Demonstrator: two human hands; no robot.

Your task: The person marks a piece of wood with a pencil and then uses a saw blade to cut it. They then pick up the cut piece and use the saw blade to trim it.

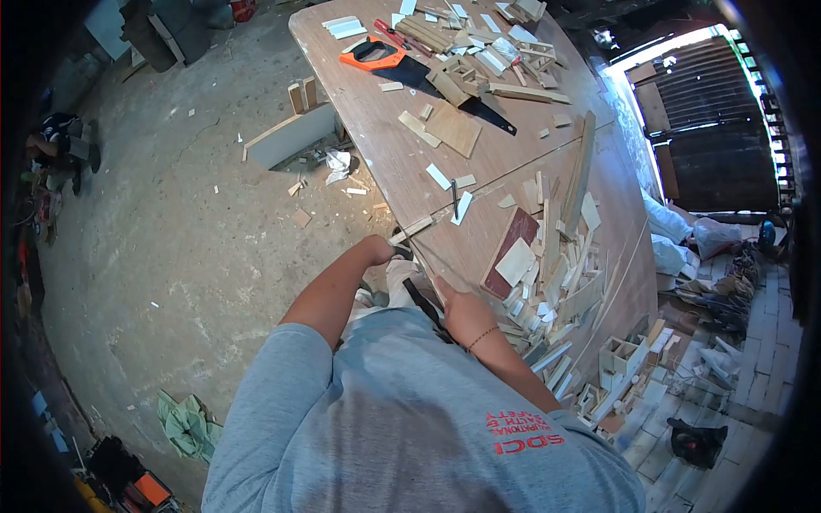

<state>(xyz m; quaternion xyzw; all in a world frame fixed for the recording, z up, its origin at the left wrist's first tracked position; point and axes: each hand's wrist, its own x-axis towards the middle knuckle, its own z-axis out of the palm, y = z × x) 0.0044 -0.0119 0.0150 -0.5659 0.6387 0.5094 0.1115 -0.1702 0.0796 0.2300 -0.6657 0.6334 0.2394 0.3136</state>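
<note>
The right hand (pixel 466 315) is nearest, at the edge of the desk (pixel 376 128), with its thumb pointing up along that edge. Its other fingers are hidden, so I cannot tell how wide its grip is or what it holds. The left hand (pixel 376 250) is a bit farther up, by the same edge. Its fingers are bent down and hard to see, so I cannot tell if its grip is open or shut. A small wood strip (pixel 414 229) lies just beside the left hand, at the desk edge. A messy wood pile (pixel 556 282) sits to the right of the right hand, with a dark red board (pixel 511 250) at its near side. Farther up are a thin dark tool (pixel 455 198), a flat piece of wood (pixel 454 130) and a saw (pixel 373 56) with an orange handle. Some wood bits lie over part of its blade.
</note>
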